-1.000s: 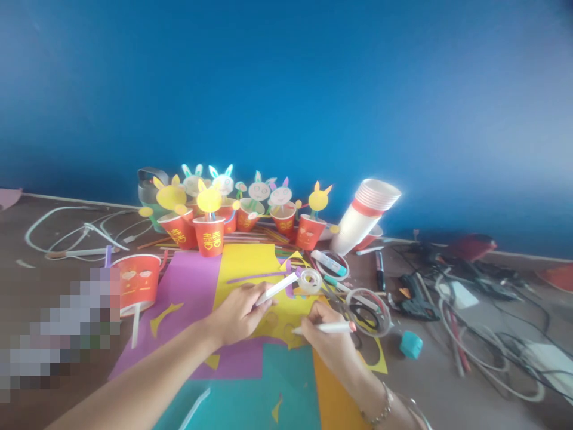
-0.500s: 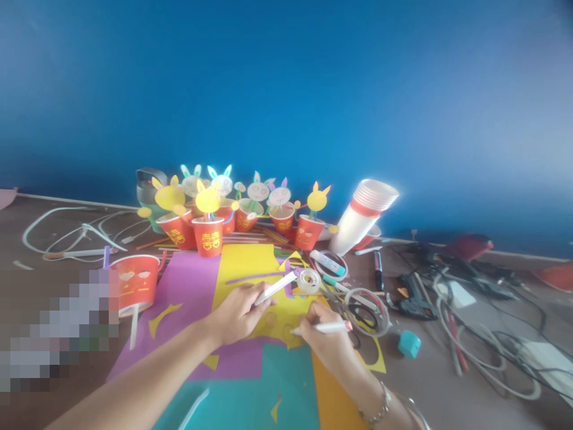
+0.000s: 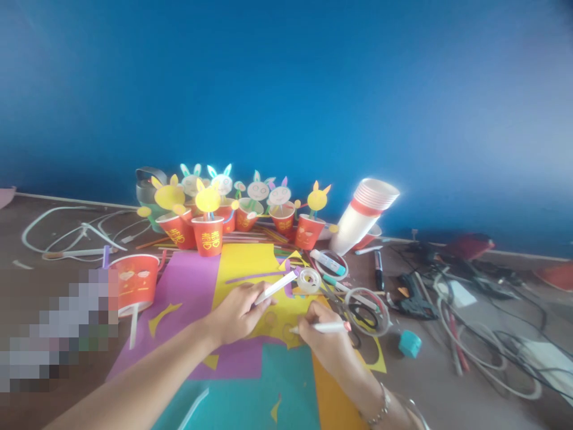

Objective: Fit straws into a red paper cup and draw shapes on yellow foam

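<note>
My right hand (image 3: pixel 324 340) is closed round a white marker with a reddish end (image 3: pixel 330 327). The marker's tip touches a yellow paper sheet (image 3: pixel 280 316) beside faint drawn round outlines. My left hand (image 3: pixel 242 312) grips a second white marker with a purple end (image 3: pixel 276 287) and rests on the same sheet. Under it lie a purple sheet (image 3: pixel 192 269), a teal sheet (image 3: pixel 286 388) and an orange sheet (image 3: pixel 333 394). A clear tape roll (image 3: pixel 308 280) sits just beyond the left hand's marker. Black-handled scissors (image 3: pixel 362 316) lie right of my right hand, partly covered by a ring-shaped roll.
Red paper cups (image 3: pixel 208 237) with paper rabbit figures stand along the back. A leaning stack of white cups (image 3: pixel 358 218) rises at back right. A glue gun (image 3: pixel 412 297), tangled cables (image 3: pixel 492 358) and a teal block (image 3: pixel 409 344) lie rightward. Another red cup (image 3: pixel 134 280) is tipped at left.
The view shifts very slightly to the right. Both hands keep hold of their markers, and the right hand's marker stays at nearly the same spot on the yellow sheet.
</note>
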Demonstrator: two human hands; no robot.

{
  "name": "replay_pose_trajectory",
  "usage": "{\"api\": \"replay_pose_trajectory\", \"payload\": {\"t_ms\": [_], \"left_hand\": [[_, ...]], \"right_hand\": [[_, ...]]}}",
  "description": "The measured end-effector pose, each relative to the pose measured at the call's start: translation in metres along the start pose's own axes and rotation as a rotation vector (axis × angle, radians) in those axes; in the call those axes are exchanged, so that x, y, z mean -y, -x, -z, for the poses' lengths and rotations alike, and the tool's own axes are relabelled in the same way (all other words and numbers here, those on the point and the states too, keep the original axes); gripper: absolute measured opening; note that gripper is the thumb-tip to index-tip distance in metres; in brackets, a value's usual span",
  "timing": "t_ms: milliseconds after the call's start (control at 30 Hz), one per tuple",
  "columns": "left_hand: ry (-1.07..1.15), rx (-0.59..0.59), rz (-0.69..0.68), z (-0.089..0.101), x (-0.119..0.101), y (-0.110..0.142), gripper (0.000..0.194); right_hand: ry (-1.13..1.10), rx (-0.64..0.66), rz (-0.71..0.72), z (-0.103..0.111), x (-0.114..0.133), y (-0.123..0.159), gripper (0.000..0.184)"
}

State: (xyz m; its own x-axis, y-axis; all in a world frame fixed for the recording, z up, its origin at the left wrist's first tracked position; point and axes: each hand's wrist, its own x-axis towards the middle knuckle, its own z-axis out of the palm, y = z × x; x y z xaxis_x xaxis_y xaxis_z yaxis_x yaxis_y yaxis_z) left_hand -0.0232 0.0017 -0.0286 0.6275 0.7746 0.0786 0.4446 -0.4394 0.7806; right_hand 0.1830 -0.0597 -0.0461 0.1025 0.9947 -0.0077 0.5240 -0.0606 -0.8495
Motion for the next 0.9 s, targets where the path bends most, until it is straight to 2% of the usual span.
{"api": "replay_pose_trajectory", "payload": {"t_ms": [300, 600, 900], "left_hand": [[-0.008, -0.008, -0.006, 0.0004, -0.0012, 0.0001, 0.024], [-0.009, -0.008, -0.005, 0.0012, -0.0027, -0.0001, 0.025], [-0.002, -0.013, -0.017, -0.0001, 0.0001, 0.0010, 0.026]], "right_hand": [[0.008, -0.005, 0.020, -0.0015, -0.0007, -0.0003, 0.027], [-0.016, 0.063, -0.010, -0.0010, -0.0013, -0.0008, 0.025], [0.041, 0.034, 0.009, -0.0015, -0.0024, 0.0012, 0.021]]}}
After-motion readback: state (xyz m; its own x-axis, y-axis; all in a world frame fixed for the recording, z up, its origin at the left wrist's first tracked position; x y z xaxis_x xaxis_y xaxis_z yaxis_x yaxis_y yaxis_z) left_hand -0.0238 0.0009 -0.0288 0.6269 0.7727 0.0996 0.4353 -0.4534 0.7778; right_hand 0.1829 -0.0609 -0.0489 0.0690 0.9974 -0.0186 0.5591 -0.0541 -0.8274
